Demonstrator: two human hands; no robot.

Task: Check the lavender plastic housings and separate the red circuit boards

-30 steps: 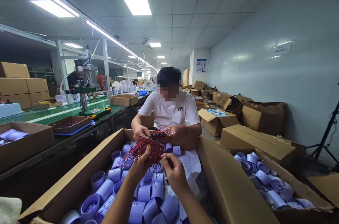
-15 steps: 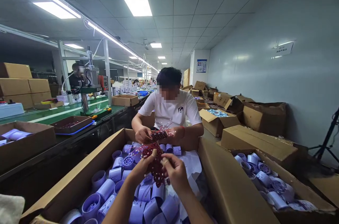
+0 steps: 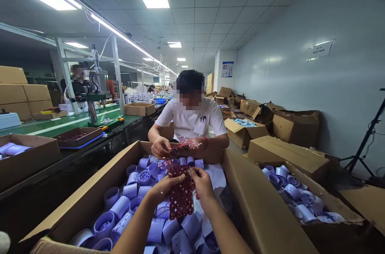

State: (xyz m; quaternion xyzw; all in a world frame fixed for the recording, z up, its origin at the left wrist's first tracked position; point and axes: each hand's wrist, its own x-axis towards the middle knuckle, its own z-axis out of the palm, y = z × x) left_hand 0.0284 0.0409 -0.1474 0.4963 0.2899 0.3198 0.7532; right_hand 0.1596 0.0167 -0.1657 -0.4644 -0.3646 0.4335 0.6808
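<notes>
A dark red sheet of small circuit boards [image 3: 181, 200], with thin red wires and white plugs at its top, hangs over the open carton. My left hand [image 3: 165, 186] grips its left side, thumb across the front. At the upper right edge, my right hand [image 3: 203, 185] has thumb and fingers pinched on the sheet; what exactly lies between the fingertips is hidden. Beneath both hands, lilac plastic cylinders [image 3: 120, 205] fill much of the carton [image 3: 81, 194]. Some white sheeting [image 3: 217, 177] lies inside it on the right.
Across the carton sits a co-worker [image 3: 192, 117] holding a similar wired board [image 3: 179, 148]. A green conveyor bench with a press machine [image 3: 98, 89] runs along the left. Another carton of lilac cylinders [image 3: 303, 202] stands at right, near a tripod [image 3: 365, 142].
The red sheet has turned flatter toward me and hangs straighter. My right hand has moved up to its upper right edge. The camera view has shifted slightly.
</notes>
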